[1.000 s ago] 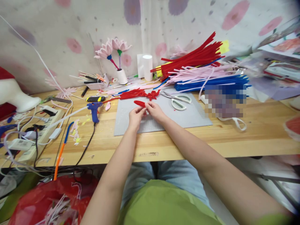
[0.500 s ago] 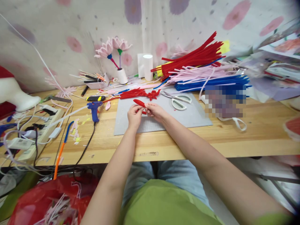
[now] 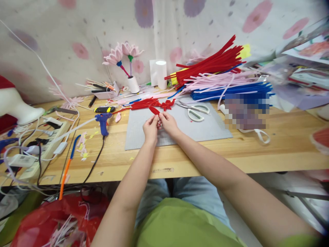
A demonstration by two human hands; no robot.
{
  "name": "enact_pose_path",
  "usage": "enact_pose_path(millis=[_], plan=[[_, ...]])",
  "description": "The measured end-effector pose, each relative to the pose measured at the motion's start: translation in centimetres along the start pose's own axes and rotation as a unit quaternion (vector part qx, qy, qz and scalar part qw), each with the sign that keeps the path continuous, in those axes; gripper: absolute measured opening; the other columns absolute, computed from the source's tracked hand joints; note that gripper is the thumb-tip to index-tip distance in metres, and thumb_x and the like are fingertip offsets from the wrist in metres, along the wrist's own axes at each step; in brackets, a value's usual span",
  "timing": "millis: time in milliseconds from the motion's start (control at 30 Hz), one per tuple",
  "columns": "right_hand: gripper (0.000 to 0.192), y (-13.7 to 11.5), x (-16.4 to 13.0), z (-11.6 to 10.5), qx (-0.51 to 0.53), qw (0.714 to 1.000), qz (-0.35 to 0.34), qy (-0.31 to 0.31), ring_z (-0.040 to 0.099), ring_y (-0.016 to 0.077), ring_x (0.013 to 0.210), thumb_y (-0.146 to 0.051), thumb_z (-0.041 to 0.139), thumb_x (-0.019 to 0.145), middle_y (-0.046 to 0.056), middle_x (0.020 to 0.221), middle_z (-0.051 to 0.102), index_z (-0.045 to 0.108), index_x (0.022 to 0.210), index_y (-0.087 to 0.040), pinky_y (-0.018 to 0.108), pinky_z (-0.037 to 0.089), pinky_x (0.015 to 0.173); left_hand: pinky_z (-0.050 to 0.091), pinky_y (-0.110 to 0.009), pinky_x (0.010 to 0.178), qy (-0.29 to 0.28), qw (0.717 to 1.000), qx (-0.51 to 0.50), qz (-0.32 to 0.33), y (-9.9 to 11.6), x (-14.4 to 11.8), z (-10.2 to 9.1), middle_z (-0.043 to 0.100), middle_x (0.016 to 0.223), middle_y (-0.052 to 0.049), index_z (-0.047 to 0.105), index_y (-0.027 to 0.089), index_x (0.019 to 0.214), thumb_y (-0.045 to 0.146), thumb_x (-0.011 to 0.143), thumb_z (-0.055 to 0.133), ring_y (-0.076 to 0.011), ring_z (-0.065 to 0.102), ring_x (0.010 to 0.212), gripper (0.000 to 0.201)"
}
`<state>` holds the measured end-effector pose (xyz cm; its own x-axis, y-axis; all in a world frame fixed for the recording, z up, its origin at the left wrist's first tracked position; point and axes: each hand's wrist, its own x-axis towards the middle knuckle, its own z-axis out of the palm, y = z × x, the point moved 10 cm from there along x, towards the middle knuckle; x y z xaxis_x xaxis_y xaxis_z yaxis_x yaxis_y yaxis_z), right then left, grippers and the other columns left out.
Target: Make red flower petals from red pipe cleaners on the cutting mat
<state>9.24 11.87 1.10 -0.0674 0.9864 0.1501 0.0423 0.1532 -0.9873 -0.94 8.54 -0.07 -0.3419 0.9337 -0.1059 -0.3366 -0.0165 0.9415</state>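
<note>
Head view: red pipe-cleaner petal (image 3: 154, 110) being pinched at base by left hand (image 3: 150, 128) and right hand (image 3: 169, 124), fingers clamped, above grey mat (image 3: 205, 128) on counter (image 3: 257, 154). Likely light, bendable, fuzzy; best gripped low, near twist.

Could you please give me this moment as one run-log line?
left hand: pinching red pipe-cleaner piece | right hand: pinching same piece | over grey mat | scissors lying behind

Bare grey mat (image 3: 205, 128) right of the hands; scissors (image 3: 195, 109) and red pieces (image 3: 151, 102) probably block beyond.
</note>
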Motion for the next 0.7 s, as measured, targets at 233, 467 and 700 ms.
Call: enact_pose_path(millis=[233, 467, 700], plan=[[0.016, -0.9, -0.5, 1.4, -0.082, 0.995, -0.03, -0.05, 0.046, 0.0103, 0.063, -0.025, 0.041, 0.081, -0.001, 0.066, 0.051, 0.049, 0.068, -0.02, 0.021, 0.036, 0.059, 0.032, -0.016, 0.041, -0.047, 0.992, -0.07, -0.092, -1.1, 0.8, 0.5, 0.054, 0.053, 0.004, 0.06, 0.013, 0.07, 0.028, 0.057, 0.07, -0.0029, 0.045, 0.043, 0.022], [0.023, 1.3, -0.2, 1.4, -0.005, 0.979, 0.111, -0.171, 0.04, 0.007, 0.044, -0.034, 0.052, 0.075, 0.0, 0.056, 0.053, 0.056, 0.063, -0.015, 0.02, 0.032, 0.039, 0.035, -0.02, 0.047, -0.088, 0.995, 0.025, -0.034, -0.4, 2.0, 0.5, 0.055, 0.052, 0.004, 0.059, 0.014, 0.069, 0.03, 0.06, 0.068, -0.0055, 0.046, 0.044, 0.021], [0.026, -1.8, 0.6, -1.2, 0.06, 0.986, 0.018, -0.157, 0.047, 0.0067, 0.056, -0.02, 0.064, 0.058, -0.001, 0.068, 0.057, 0.063, 0.083, -0.014, 0.018, 0.035, 0.048, 0.039, -0.02, 0.059, -0.137, 0.98, 0.119, 0.082, 0.4, 1.7, 1.7, 0.06, 0.07, 0.0, 0.06, 0.016, 0.074, 0.027, 0.069, 0.061, -0.0078, 0.052, 0.06, 0.013]])
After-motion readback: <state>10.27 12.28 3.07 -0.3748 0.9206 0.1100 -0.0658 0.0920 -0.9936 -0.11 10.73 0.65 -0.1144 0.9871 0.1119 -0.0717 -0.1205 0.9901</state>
